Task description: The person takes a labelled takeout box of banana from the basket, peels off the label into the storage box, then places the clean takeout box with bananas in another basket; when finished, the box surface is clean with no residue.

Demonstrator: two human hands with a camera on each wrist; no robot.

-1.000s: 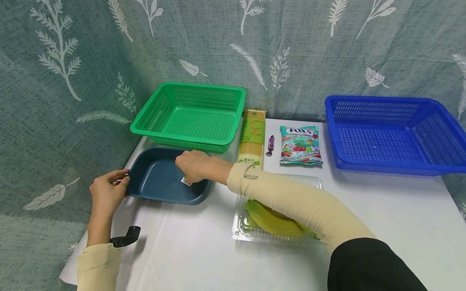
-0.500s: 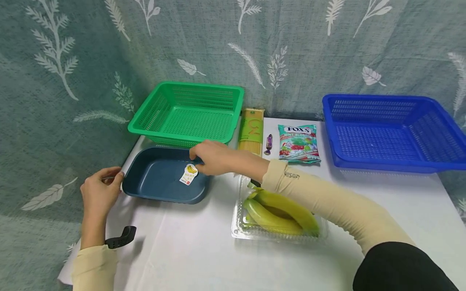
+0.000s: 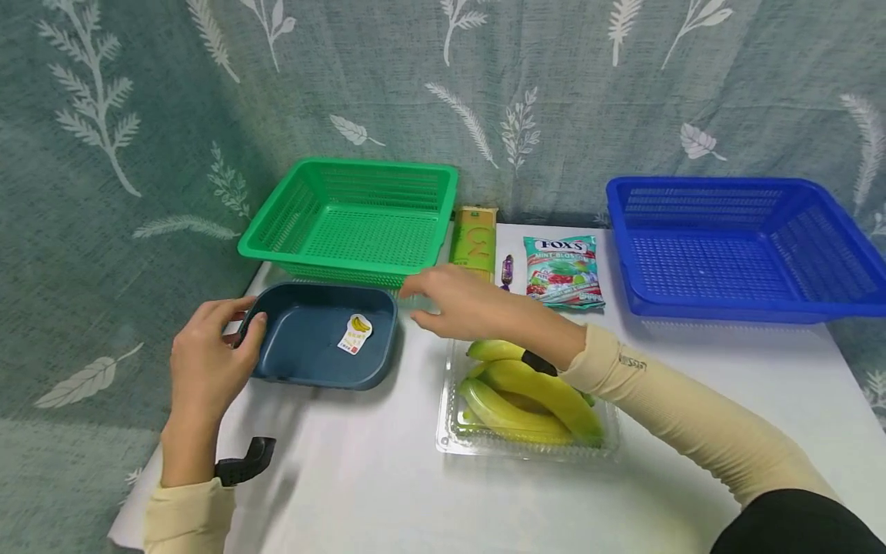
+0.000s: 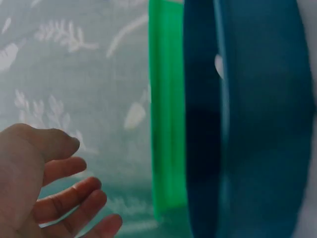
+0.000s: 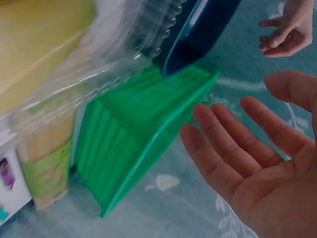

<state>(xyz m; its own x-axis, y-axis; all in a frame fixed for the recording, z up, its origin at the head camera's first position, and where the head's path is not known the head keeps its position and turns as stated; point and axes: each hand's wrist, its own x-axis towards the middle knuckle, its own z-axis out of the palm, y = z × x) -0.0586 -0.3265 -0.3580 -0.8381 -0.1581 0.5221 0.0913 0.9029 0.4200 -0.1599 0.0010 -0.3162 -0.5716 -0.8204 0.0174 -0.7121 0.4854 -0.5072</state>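
A dark blue basin (image 3: 298,362) stands at the left of the table. Inside it, on the bottom, lies a small white tag (image 3: 355,334) with a banana picture. My left hand (image 3: 216,346) is at the basin's left rim; in the left wrist view its fingers are loosely bent, apart from the wall, with nothing in them. My right hand (image 3: 464,302) hovers just right of the basin, and its fingers (image 5: 218,144) are relaxed and hold nothing. Below that wrist sits a clear plastic box (image 3: 450,431) with several bananas (image 3: 533,392) inside.
Behind the basin is a green basket (image 3: 367,265). A noodle pack (image 3: 474,238), a purple wrapped candy (image 3: 507,269) and a FOX'S candy bag (image 3: 564,273) lie along the back. At the right stands a blue basket (image 3: 754,304). A patterned curtain hangs behind the table.
My right hand has drawn out of the basin to the right, leaving the tag on the bottom. My left hand has loosened from the basin's left rim.
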